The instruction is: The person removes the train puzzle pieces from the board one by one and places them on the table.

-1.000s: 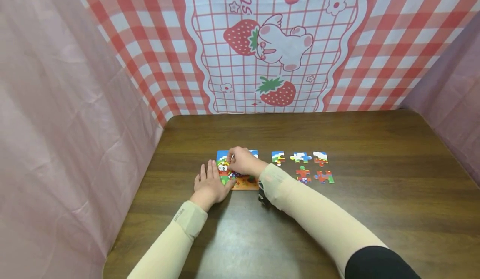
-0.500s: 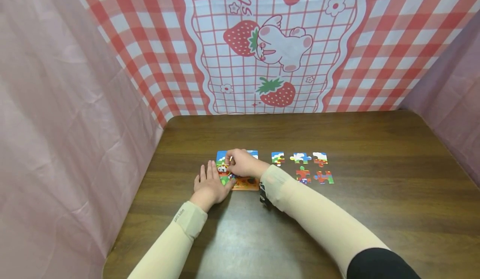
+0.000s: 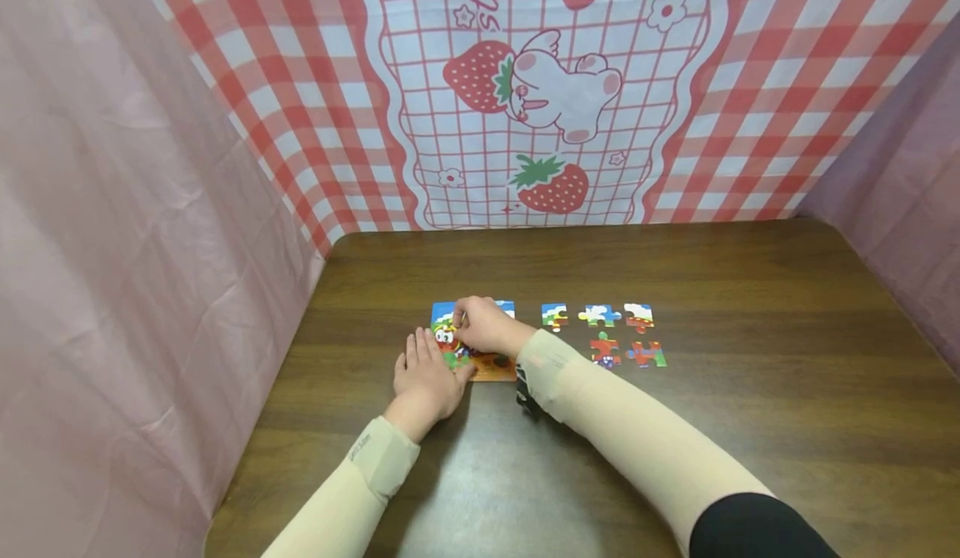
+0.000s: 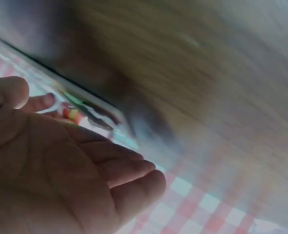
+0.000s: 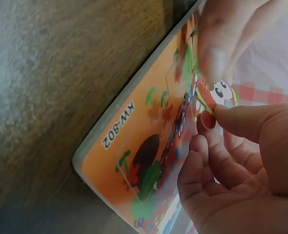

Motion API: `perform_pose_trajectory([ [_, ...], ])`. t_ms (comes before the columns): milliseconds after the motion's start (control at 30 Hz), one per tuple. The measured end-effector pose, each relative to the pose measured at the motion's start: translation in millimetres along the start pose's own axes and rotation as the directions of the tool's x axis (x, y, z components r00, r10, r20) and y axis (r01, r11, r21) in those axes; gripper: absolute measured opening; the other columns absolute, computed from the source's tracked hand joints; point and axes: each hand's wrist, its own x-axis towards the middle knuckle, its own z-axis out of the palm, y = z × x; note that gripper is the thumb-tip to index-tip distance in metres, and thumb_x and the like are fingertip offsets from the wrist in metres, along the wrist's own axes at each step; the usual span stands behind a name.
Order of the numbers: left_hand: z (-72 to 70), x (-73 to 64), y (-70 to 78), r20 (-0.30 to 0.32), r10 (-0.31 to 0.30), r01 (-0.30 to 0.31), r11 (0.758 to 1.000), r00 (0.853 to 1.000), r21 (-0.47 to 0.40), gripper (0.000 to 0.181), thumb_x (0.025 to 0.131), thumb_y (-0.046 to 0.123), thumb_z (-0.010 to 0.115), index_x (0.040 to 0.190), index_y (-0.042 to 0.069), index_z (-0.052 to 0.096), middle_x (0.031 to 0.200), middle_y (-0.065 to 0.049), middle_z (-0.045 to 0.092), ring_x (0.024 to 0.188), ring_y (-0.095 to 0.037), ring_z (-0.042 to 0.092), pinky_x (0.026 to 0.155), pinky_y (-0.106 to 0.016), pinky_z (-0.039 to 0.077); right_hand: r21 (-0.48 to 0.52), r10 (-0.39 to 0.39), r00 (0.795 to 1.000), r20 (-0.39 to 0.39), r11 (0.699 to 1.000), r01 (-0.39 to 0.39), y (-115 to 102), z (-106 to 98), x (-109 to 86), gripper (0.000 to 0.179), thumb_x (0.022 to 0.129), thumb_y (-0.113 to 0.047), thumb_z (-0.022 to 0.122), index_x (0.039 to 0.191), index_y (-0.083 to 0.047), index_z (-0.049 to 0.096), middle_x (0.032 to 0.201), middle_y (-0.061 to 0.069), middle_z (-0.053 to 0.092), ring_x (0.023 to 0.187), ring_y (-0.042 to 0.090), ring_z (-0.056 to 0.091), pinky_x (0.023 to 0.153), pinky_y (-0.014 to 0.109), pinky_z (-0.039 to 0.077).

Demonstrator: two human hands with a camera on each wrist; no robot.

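A picture puzzle board (image 3: 495, 370) with a blue top edge and an orange bottom edge lies on the table. My right hand (image 3: 489, 326) is above it, and its thumb and finger pinch a puzzle piece (image 5: 207, 101) with a red and yellow edge beside a cartoon face with big eyes. The piece is tilted up from the board in the right wrist view. My left hand (image 3: 427, 381) is at the board's lower left, fingers extended, its fingertips close to the cartoon face. In the left wrist view its palm shows. Much of the board is hidden under my right hand.
Several loose puzzle pieces lie right of the board, among them a green and blue piece (image 3: 555, 316), a blue and white piece (image 3: 600, 315) and a red piece (image 3: 647, 354). A checked strawberry cloth (image 3: 555, 91) hangs behind the brown table (image 3: 675, 458).
My left hand has shifted slightly toward me and to the right, its fingertips drawing back along the board. My right hand stays in nearly the same place. The loose pieces have not moved.
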Motion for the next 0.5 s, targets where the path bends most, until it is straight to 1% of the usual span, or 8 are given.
perform_pose_trajectory([
  [133, -0.3, -13.3, 7.7, -0.006, 0.054, -0.054, 0.999, 0.999, 0.008, 0.098, 0.101, 0.067, 0.036, 0.158, -0.01, 0.016, 0.164, -0.028, 0.013, 0.151, -0.04, 0.013, 0.118, -0.052, 0.02, -0.01, -0.002, 1.0, -0.008, 1.0, 0.002, 2, 0, 0.5, 0.01, 0.092, -0.008, 0.075, 0.091, -0.007, 0.065, 0.076, -0.001, 0.065, 0.069, 0.013, 0.062, 0.068, 0.029, 0.051],
  [200, 1.5, -19.6, 10.6, 0.007, 0.091, -0.092, 0.996, 0.996, 0.021, 0.098, 0.1, 0.069, 0.038, 0.159, -0.007, 0.017, 0.165, -0.025, 0.014, 0.151, -0.038, 0.013, 0.118, -0.052, 0.02, -0.01, 0.004, 1.0, -0.008, 1.0, -0.004, 3, 1, 0.6, 0.01, 0.093, -0.009, 0.075, 0.091, -0.007, 0.065, 0.077, -0.001, 0.065, 0.07, 0.013, 0.062, 0.068, 0.029, 0.051],
  [267, 3.6, -25.4, 12.8, 0.026, 0.138, -0.139, 0.989, 0.99, 0.042, 0.098, 0.099, 0.071, 0.039, 0.16, -0.004, 0.019, 0.166, -0.023, 0.014, 0.152, -0.037, 0.013, 0.118, -0.052, 0.02, -0.004, 0.013, 1.0, -0.001, 1.0, -0.013, 3, 1, 0.7, 0.009, 0.093, -0.01, 0.074, 0.092, -0.008, 0.065, 0.078, -0.001, 0.065, 0.071, 0.013, 0.062, 0.068, 0.03, 0.052],
  [333, 5.8, -30.4, 14.6, 0.047, 0.172, -0.175, 0.983, 0.984, 0.054, 0.099, 0.098, 0.073, 0.038, 0.161, 0.0, 0.019, 0.166, -0.021, 0.011, 0.152, -0.037, 0.011, 0.118, -0.052, 0.02, 0.001, 0.02, 1.0, 0.005, 1.0, -0.02, 3, 2, 1.1, 0.009, 0.094, -0.01, 0.074, 0.093, -0.008, 0.065, 0.079, -0.001, 0.065, 0.071, 0.013, 0.062, 0.067, 0.03, 0.052],
  [433, 8.1, -34.8, 16.3, 0.059, 0.197, -0.201, 0.978, 0.979, 0.058, 0.098, 0.097, 0.075, 0.038, 0.163, 0.004, 0.019, 0.167, -0.021, 0.008, 0.152, -0.038, 0.009, 0.118, -0.051, 0.02, -0.009, 0.021, 1.0, 0.011, 1.0, -0.021, 3, 2, 1.7, 0.009, 0.095, -0.011, 0.073, 0.094, -0.008, 0.065, 0.079, -0.001, 0.065, 0.071, 0.013, 0.061, 0.065, 0.029, 0.051],
  [500, 9.1, -35.8, 16.6, 0.059, 0.203, -0.206, 0.977, 0.977, 0.059, 0.098, 0.097, 0.075, 0.038, 0.163, 0.006, 0.019, 0.167, -0.021, 0.006, 0.152, -0.039, 0.008, 0.118, -0.051, 0.02, -0.021, 0.021, 1.0, 0.011, 1.0, -0.021, 3, 2, 1.9, 0.009, 0.095, -0.011, 0.074, 0.094, -0.008, 0.065, 0.079, -0.001, 0.064, 0.07, 0.013, 0.061, 0.065, 0.029, 0.051],
])
